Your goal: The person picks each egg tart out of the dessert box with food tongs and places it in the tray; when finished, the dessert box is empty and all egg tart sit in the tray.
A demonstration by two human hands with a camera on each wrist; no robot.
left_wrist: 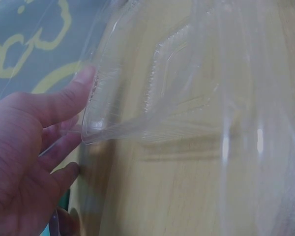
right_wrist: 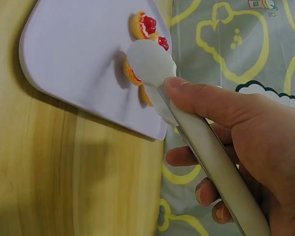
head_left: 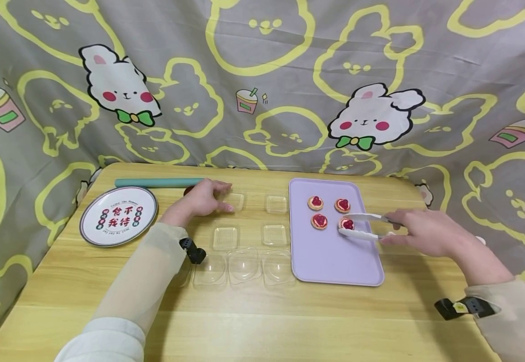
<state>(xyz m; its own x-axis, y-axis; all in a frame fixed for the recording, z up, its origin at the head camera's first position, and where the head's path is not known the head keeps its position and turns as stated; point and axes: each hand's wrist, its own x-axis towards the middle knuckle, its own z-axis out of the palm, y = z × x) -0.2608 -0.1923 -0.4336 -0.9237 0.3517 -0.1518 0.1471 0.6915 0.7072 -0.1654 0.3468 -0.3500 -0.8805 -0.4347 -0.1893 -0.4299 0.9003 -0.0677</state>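
Note:
My right hand (head_left: 430, 231) holds a pair of white tongs (right_wrist: 206, 152) by the handles. The tips straddle the near right tart (head_left: 346, 224), one of several small tarts with red fruit tops on a lilac tray (head_left: 335, 261). In the right wrist view a tong head hides part of the tarts. My left hand (head_left: 203, 197) is at the back left clear plastic box (head_left: 235, 202), its thumb (left_wrist: 83, 81) against the rim and the other fingers behind the clear wall. More clear boxes stand nearby, including the front left box (head_left: 225, 238) and a back right box (head_left: 276, 203).
Clear domed lids (head_left: 244, 265) flank the boxes' near side, one partly under my left forearm. At left lies a white plate (head_left: 108, 226) with printed characters. A teal roll (head_left: 158, 182) lies along the back edge, near a dark red object (head_left: 188, 191) mostly hidden by my left hand.

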